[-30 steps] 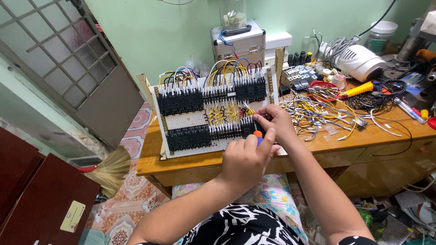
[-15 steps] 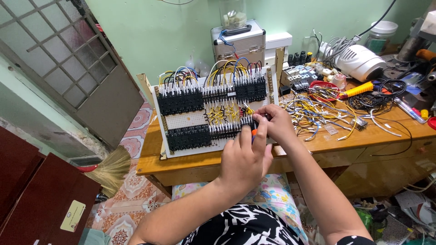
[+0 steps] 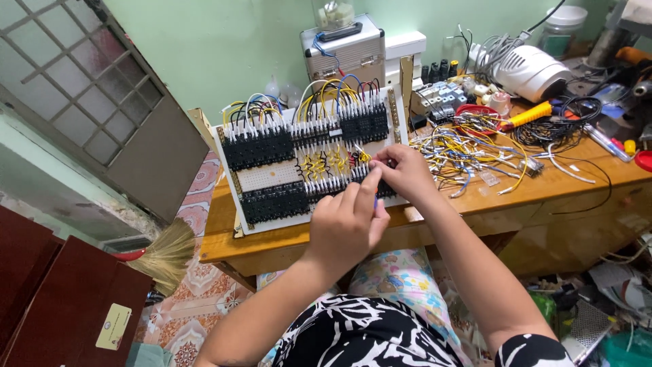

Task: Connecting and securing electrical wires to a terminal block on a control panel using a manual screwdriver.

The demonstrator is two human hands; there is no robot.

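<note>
A wooden table spans the scene, its right half littered with loose wires. At its left a white panel leans tilted, carrying rows of black terminal blocks and looped yellow, blue and white wiring. At the panel's near right edge, the left hand curls its fingers around a screwdriver, mostly hidden. Just beyond, the right hand pinches fingertips together at the lower terminal row.

panel on desk, wires rt
</note>
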